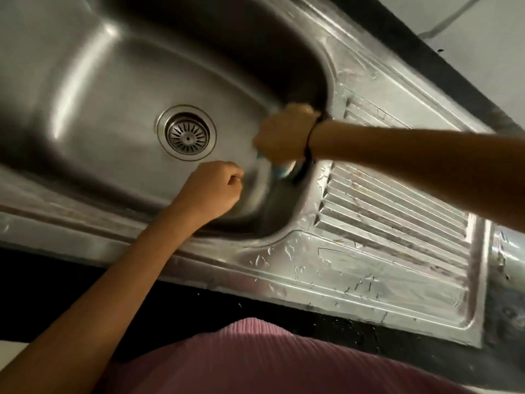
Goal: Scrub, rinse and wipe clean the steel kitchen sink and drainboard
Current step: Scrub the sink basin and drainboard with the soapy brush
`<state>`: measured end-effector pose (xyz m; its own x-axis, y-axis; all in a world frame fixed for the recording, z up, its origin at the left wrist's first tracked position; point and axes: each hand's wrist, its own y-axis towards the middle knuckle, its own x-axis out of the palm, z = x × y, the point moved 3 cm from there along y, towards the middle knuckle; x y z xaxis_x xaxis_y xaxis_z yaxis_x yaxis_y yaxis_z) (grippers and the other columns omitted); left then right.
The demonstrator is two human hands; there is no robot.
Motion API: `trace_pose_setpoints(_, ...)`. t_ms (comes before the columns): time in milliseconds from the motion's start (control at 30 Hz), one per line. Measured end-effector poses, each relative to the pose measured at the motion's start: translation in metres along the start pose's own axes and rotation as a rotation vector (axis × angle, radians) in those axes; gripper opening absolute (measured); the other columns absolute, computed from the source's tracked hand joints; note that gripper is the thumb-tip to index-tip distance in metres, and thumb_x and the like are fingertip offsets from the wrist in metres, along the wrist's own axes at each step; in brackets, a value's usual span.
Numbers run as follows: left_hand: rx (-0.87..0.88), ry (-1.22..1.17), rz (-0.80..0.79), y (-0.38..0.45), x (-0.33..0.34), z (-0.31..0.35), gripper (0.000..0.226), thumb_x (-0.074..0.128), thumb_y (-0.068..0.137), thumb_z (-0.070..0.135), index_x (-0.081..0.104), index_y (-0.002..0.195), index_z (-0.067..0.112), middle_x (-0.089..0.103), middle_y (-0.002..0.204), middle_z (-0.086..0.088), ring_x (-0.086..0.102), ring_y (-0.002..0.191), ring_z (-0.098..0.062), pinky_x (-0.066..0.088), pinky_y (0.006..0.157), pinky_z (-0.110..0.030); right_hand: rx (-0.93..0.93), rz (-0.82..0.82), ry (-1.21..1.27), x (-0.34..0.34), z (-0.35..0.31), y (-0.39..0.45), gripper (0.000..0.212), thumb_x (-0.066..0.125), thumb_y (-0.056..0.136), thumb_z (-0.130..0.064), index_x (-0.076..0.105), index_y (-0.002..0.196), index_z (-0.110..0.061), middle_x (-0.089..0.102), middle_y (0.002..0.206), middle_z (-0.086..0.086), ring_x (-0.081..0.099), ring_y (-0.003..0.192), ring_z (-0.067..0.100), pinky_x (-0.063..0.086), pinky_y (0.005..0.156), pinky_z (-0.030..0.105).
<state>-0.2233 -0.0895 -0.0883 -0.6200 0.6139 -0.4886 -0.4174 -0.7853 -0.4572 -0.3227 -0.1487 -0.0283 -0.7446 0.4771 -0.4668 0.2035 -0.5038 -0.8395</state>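
You are leaning over the dark stone surface [426, 56] that carries the whole job: a stainless steel kitchen sink with one deep rounded basin [93, 89] and, to its right, a ribbed steel drainboard [397, 211] streaked with water and pale residue. The steel is rigid and fixed, so it will take firm pressure, but judge it slick where wet; brace on the flat rim, not on the curved wall. The basin floor slopes to the round slotted steel drain strainer [186, 135], which looks seated and free of debris. Your right hand [281, 135], with a dark band at the wrist, is closed around a small blue and pale scrubbing pad [279, 170], pressing it against the basin's right wall just below the rim; the pad is blurred, and probably soft and light, so hold it with the fingers bunched over its back and let the palm do the pushing. Your left hand [211, 191] hangs over the basin near the front wall, fingers curled into a loose fist with nothing visible inside it
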Motion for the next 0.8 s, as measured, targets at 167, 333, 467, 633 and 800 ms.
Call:
trace_pose_setpoints(167,-0.051,0.000,-0.004,0.002,-0.003,-0.012,0.021,0.043,0.092,0.008,0.064,0.094,0.007,0.064,0.092,-0.013,0.056,0.086,-0.022,0.039,0.070,-0.022,-0.112,-0.033,0.040,0.004,-0.010,0.003,0.019,0.048,0.095,-0.033,0.056,0.100,-0.016,0.060,0.093,0.005,0.055,0.078,0.024,0.041,0.066,0.028)
trace_pose_setpoints(333,0.001,-0.008,-0.006,0.003,0.005,-0.006,0.027,0.043,0.091,0.006,0.065,0.107,0.003,0.065,0.109,-0.014,0.059,0.104,-0.027,0.043,0.090,-0.033,0.247,0.124,-0.114,0.001,0.054,0.031,0.027,0.052,0.093,-0.020,0.063,0.112,-0.005,0.062,0.112,0.018,0.058,0.105,0.037,0.040,0.076,0.040)
trace_pose_setpoints(467,0.013,0.032,-0.001,0.003,0.003,-0.013,0.024,0.045,0.091,0.008,0.065,0.103,0.003,0.065,0.101,-0.016,0.060,0.094,-0.030,0.048,0.084,-0.038,-0.005,0.080,0.002,0.024,-0.024,0.023,0.028,0.036,0.097,-0.018,0.060,0.108,-0.011,0.063,0.101,0.006,0.061,0.094,0.028,0.037,0.066,0.028)
trace_pose_setpoints(633,-0.006,0.055,0.035,-0.001,-0.001,-0.020,0.034,0.044,0.093,0.010,0.057,0.124,0.008,0.059,0.123,-0.012,0.056,0.110,-0.025,0.044,0.095,-0.035,-0.127,0.029,0.113,0.030,-0.025,0.023,0.023,0.047,0.094,-0.027,0.058,0.112,-0.017,0.061,0.095,0.002,0.060,0.084,0.024,0.041,0.066,0.026)
trace_pose_setpoints(800,-0.020,0.076,0.085,-0.001,-0.003,-0.021,0.031,0.044,0.093,0.009,0.059,0.120,0.005,0.060,0.119,-0.011,0.057,0.108,-0.025,0.045,0.093,-0.034,0.209,0.250,-0.133,0.035,0.047,0.072,0.026,0.041,0.095,-0.008,0.065,0.105,-0.006,0.065,0.108,0.014,0.061,0.103,0.035,0.040,0.070,0.035)
